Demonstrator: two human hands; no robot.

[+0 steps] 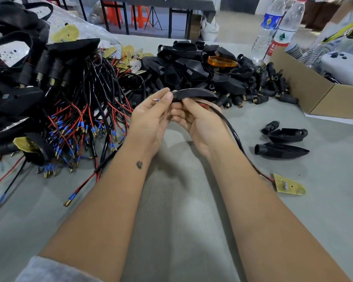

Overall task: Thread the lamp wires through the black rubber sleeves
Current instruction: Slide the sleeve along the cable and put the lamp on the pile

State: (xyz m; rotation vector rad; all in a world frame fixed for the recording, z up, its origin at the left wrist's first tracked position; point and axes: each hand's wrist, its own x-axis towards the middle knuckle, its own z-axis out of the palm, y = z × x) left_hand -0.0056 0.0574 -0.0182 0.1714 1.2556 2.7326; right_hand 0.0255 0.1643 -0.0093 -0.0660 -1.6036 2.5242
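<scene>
Between our left hand's point(151, 117) pinching fingertips, the wire tip point(156, 100) peeks past the black housing point(194, 94); our right hand point(200, 121) grips both, so we should pull steadily while feeding cable point(232, 135).

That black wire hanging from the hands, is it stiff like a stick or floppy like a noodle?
Probably floppy: the black wire droops in a curve from the right hand down to the table. It likely weighs little, since the fingers hold it loosely. The small yellow board at its end lies flat and would probably drag along if the wire were lifted.
</scene>
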